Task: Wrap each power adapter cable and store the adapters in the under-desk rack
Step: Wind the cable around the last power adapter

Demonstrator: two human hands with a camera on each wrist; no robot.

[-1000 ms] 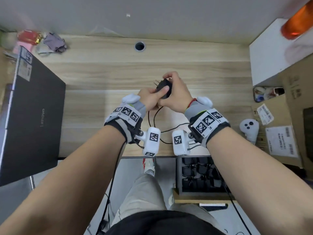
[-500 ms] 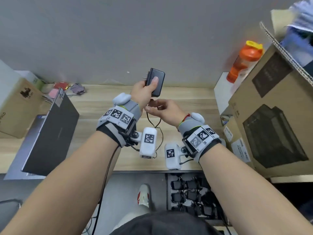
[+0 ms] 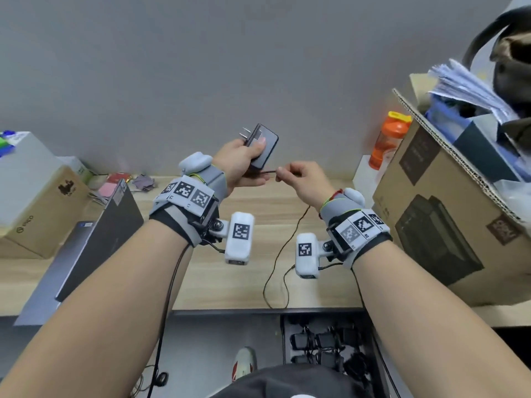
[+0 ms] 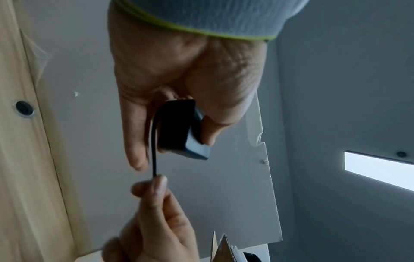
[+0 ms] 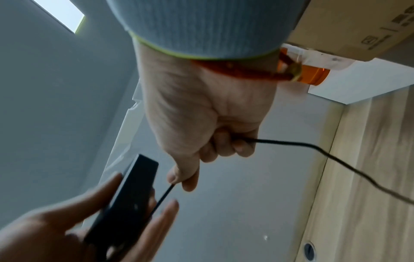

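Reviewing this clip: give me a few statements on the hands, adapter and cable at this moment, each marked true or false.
1. The left hand holds the black adapter above the desk. True.
2. The right hand is empty. False: it pinches the cable near the adapter.
3. The cable is fully wound round the adapter. False: it hangs loose down to the desk.
4. Adapters already lie in the rack under the desk. True.
5. The orange bottle lies on its side. False: it stands upright.

Only one word reads clearly: "PICO" on the cardboard box (image 3: 34, 214) at the frame's left edge (other box labels are too blurred).
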